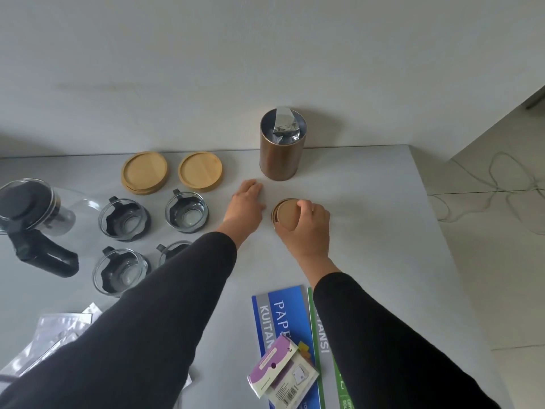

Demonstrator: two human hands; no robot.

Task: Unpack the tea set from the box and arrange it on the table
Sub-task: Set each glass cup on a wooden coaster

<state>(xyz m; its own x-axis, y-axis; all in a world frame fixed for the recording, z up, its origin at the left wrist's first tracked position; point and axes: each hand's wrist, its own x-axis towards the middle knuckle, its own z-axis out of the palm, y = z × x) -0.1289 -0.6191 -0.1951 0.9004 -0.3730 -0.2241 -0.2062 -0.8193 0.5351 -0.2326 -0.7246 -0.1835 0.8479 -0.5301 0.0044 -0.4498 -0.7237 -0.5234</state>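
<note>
Just in front of the brown tea canister (282, 149), which stands upright and open at the back of the grey bench (368, 231) with a silver foil pouch (285, 125) poking out of its mouth, we see our two hands at work. Our right hand (306, 228) sits on the canister's round brown lid (287, 214), fingers curled over its edge in a closed grip; the lid rests on the bench, near the canister but apart from it. Our left hand (246, 206) lies flat on the bench to the left of the lid, fingers spread and holding nothing.

Left of the canister, along the back edge, lie the wooden coasters: a stack (145, 172) and, beside it, a single coaster (200, 171). In front of these, further left of the canister, stand four glass cups with dark bases (124, 219) (186, 213) (119, 271) (171, 250), set two by two; our left sleeve covers part of the nearest right one. Farthest left of the canister, the glass teapot (32, 214) with its black handle lies tilted at the frame's edge.

Well in front of the canister, near us, lie receipt books (283, 317), a small purple packet (280, 370) on top of them, and clear plastic wrappers (56, 335).
</note>
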